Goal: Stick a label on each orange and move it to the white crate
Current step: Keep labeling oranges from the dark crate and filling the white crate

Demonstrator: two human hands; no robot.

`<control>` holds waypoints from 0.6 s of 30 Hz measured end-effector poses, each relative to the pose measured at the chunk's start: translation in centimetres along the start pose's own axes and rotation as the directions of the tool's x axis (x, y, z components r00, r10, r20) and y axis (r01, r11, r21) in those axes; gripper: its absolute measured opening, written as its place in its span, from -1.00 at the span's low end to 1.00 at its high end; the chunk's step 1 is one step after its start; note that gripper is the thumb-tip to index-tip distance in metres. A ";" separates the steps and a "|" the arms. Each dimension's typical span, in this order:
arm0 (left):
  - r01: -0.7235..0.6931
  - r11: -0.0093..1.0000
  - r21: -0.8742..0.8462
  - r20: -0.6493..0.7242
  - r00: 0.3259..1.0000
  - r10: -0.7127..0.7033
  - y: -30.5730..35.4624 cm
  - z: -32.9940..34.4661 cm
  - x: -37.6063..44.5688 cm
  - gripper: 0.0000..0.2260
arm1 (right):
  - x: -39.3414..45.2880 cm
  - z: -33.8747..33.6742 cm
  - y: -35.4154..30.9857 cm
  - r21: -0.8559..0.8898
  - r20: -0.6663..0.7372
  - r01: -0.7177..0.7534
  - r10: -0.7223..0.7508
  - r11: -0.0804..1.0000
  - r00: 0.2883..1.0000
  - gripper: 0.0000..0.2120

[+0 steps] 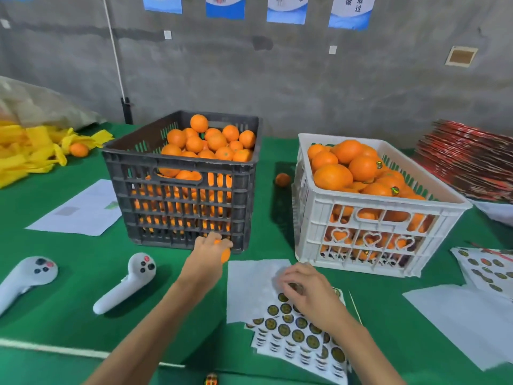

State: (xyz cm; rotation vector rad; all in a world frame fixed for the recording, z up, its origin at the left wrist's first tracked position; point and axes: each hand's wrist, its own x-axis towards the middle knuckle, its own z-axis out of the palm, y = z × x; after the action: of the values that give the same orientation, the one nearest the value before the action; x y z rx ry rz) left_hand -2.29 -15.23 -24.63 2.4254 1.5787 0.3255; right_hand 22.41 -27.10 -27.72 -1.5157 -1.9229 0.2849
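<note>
right fingers point(298, 284) pinching label point(294, 287), left hand point(206, 250) gripping orange point(225, 254)

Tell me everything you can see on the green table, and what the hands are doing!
black crate: one, full of oranges, centre
white crate: one, labelled oranges inside, right
loose oranges: two, between the crates and far left
sticker sheets: several, round dark labels, front
controllers: two, white, left
yellow bags: heap, far left
red stack: far right
left hand: grips an orange
right hand: picks at a label
</note>
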 end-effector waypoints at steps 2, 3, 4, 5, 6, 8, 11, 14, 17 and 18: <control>-0.026 0.999 -0.022 -0.023 0.999 0.025 0.0 0.1 -0.4 -0.47 | -1.0 0.7 0.1 0.011 0.065 -0.013 0.012 1.000 0.998 -0.70; -0.052 0.998 -0.046 -0.054 0.997 0.049 0.1 0.3 -0.7 -0.52 | -1.5 0.9 0.1 0.017 0.088 -0.016 0.014 1.000 0.996 -0.64; -0.085 0.993 -0.082 -0.095 0.993 0.077 0.4 0.6 -1.1 -0.56 | -1.8 1.0 0.1 0.025 0.101 -0.014 0.012 1.000 0.995 -0.61; -0.118 0.982 -0.144 -0.140 0.985 0.098 1.0 0.9 -1.6 -0.59 | -2.0 1.1 0.1 0.027 0.105 -0.008 0.005 1.000 0.994 -0.59; -0.136 0.960 -0.246 -0.176 0.980 0.094 1.7 1.4 -2.3 -0.59 | -2.1 1.1 -0.1 0.020 0.107 0.003 -0.005 1.000 0.994 -0.58; -0.128 0.860 -0.493 -0.189 0.981 0.038 3.4 2.4 -3.6 -0.55 | -2.3 1.0 -0.4 -0.008 0.115 0.022 -0.021 1.000 0.993 -0.56; -0.049 0.706 -0.706 -0.127 0.990 -0.058 5.6 4.2 -5.0 -0.52 | -2.5 0.8 -0.8 -0.080 0.135 0.046 -0.034 0.996 0.990 -0.58; 0.015 0.581 -0.814 -0.083 0.986 -0.142 6.1 5.2 -5.4 -0.57 | -2.3 0.5 -1.3 -0.128 0.155 0.079 -0.059 0.989 0.986 -0.62; 0.046 0.516 -0.855 -0.041 0.987 -0.156 5.5 5.5 -5.3 -0.58 | -2.2 0.9 -1.3 -0.130 0.151 0.097 -0.077 0.987 0.985 -0.66; 0.041 0.517 -0.855 -0.044 0.987 -0.153 5.4 5.6 -5.4 -0.59 | -2.3 1.0 -1.2 -0.069 0.146 0.050 -0.039 0.996 0.989 -0.68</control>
State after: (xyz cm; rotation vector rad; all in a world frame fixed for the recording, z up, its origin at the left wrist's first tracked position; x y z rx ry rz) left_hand 1.94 -22.66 -28.64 1.5301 1.1389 0.9766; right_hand 21.13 -29.37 -28.69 -1.5335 -2.0985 0.3155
